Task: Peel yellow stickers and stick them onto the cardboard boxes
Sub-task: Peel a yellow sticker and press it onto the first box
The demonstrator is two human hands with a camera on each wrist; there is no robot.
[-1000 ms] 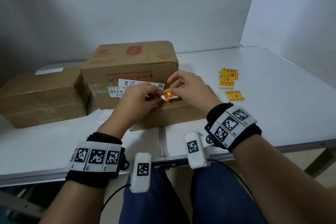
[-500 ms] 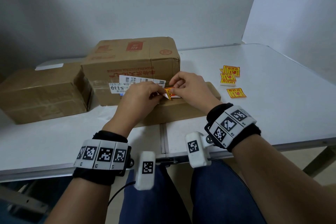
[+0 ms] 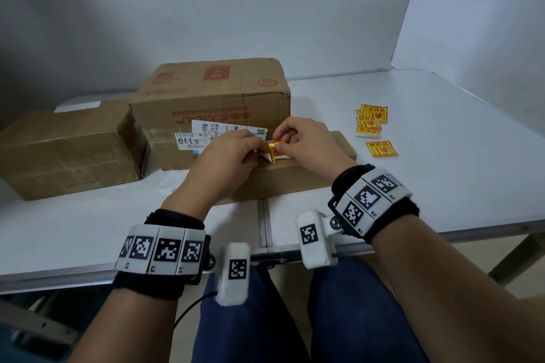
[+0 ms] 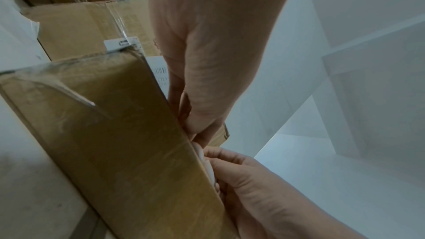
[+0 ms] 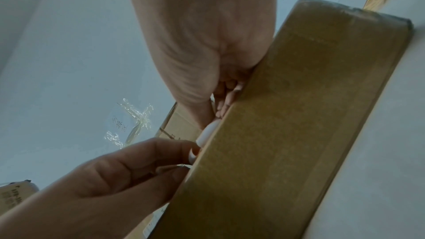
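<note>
A yellow sticker (image 3: 276, 147) with red print, partly curled off its white backing (image 3: 283, 156), sits between my two hands over the low flat cardboard box (image 3: 298, 178) at the table's front. My left hand (image 3: 236, 156) pinches one side of it. My right hand (image 3: 303, 141) pinches the other side with thumb and forefinger. In the wrist views both hands meet at the top edge of the flat box (image 4: 128, 143) (image 5: 287, 115), and only a white sliver of the backing (image 5: 207, 134) shows.
A tall cardboard box (image 3: 212, 103) with a white shipping label (image 3: 206, 135) stands behind the hands. Another box (image 3: 65, 153) lies to the left. More yellow stickers (image 3: 372, 119) and a single one (image 3: 382, 149) lie on the white table (image 3: 442, 156) to the right.
Both hands have sunk a little toward the flat box with the sticker. The sticker has curled further off its white backing.
</note>
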